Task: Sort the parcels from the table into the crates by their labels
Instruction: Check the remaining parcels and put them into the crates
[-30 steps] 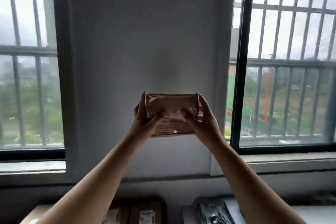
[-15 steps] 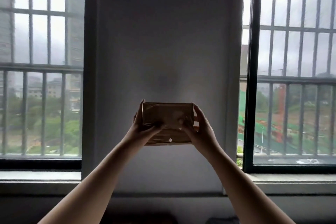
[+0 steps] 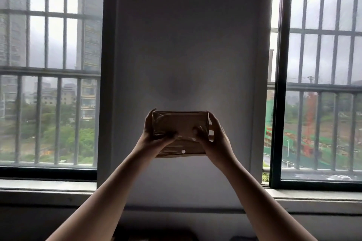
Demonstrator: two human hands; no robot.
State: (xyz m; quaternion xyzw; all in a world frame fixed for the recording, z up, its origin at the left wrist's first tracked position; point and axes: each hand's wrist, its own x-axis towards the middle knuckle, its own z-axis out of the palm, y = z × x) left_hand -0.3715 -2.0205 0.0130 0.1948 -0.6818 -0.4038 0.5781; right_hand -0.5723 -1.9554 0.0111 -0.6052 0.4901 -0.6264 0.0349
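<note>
From the head view: raised at arm's length against the grey wall (image 3: 186, 45) between two barred windows, a brown taped cardboard parcel (image 3: 180, 123), clasped at its short ends by left grip (image 3: 154, 140) and right grip (image 3: 215, 140), thumbs across the near face. Probably light and stiff, with slick tape; best taken by the ends. No label legible; crates out of sight.

Open air lies above, left and right of the raised parcel (image 3: 180, 129), which the left hand (image 3: 154, 140) and right hand (image 3: 216, 140) grip at its ends. On the far side the plain wall pillar (image 3: 186, 45) blocks the way. The flanking windows are closed off by the left bars (image 3: 58, 119) and right bars (image 3: 318, 129) — no passage. Lower down, the left sill (image 3: 47, 185) and right sill (image 3: 317, 197) jut nearer.
</note>
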